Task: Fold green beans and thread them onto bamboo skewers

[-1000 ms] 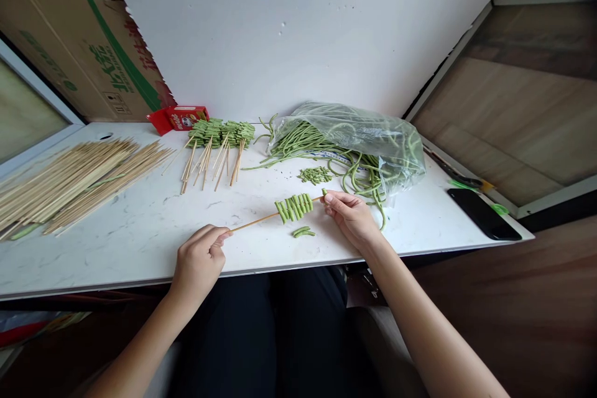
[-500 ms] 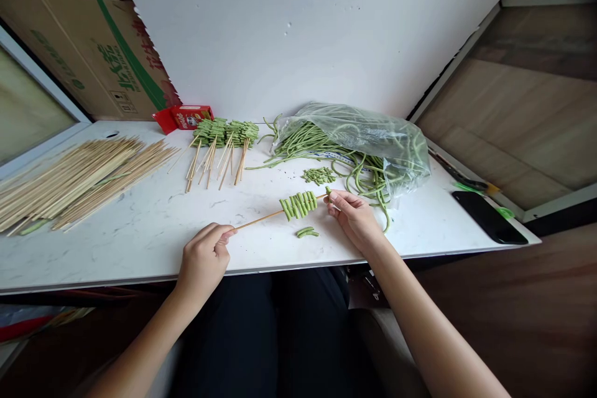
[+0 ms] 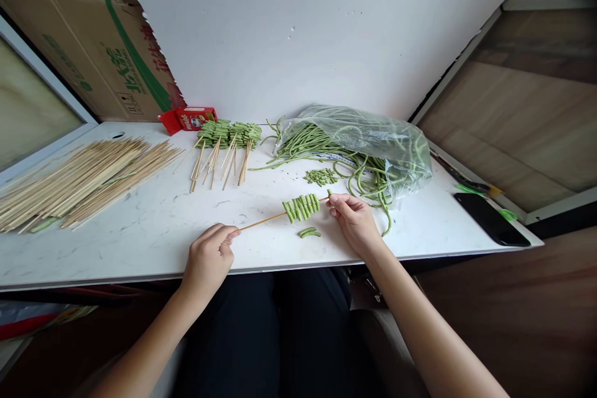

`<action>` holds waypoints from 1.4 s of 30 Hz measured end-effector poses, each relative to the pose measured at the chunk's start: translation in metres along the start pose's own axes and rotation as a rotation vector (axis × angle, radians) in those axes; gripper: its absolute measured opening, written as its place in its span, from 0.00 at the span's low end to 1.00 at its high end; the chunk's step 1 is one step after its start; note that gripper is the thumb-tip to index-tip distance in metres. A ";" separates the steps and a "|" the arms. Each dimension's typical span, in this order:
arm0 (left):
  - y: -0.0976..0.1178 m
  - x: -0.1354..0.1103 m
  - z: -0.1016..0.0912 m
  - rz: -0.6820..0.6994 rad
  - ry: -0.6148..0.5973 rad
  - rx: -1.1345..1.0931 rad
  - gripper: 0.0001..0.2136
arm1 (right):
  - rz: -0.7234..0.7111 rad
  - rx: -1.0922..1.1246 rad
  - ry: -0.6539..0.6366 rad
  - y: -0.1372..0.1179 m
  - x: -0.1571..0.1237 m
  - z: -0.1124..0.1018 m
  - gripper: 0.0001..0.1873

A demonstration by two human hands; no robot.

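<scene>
My left hand (image 3: 211, 258) is closed round the lower left end of a thin wooden skewer (image 3: 263, 221). Threaded side by side near its other end are several cut green bean pieces (image 3: 301, 207). My right hand (image 3: 352, 221) pinches one more bean piece (image 3: 330, 194) at the skewer's tip; whether the tip has pierced it I cannot tell. A few loose bean pieces (image 3: 310, 232) lie on the table just below the threaded ones. Beyond my right hand is a small heap of short bean ends (image 3: 321, 176).
Bare skewers (image 3: 88, 180) lie piled at the left. Filled bean skewers (image 3: 228, 133) rest at the back beside a red box (image 3: 198, 118). A clear plastic bag (image 3: 401, 143) of long beans (image 3: 308, 142) lies back right. A black phone (image 3: 490, 219) sits near the right edge.
The view has shifted slightly. Both hands keep their hold on the skewer and the bean piece, with hardly any movement between them.
</scene>
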State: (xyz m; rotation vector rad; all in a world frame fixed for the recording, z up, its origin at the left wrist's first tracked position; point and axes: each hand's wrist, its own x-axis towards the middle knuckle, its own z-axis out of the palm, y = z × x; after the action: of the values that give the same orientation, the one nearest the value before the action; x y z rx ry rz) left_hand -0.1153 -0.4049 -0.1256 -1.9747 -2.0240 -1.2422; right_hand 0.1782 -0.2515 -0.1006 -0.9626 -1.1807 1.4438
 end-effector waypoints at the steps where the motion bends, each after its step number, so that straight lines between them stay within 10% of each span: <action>1: 0.000 0.000 0.000 -0.001 -0.002 -0.001 0.16 | -0.004 -0.001 0.001 0.000 0.000 0.000 0.18; 33: -0.001 0.000 -0.001 -0.028 0.005 -0.045 0.18 | -0.039 -0.010 -0.040 0.008 -0.011 0.015 0.18; 42: -0.001 0.001 -0.001 -0.011 0.059 -0.004 0.17 | -0.128 -0.537 -0.198 -0.022 0.000 -0.012 0.24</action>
State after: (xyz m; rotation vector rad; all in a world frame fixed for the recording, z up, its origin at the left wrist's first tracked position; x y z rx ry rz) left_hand -0.1163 -0.4043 -0.1250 -1.9074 -2.0097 -1.2922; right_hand 0.1942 -0.2484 -0.0813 -1.0906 -1.7995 1.1580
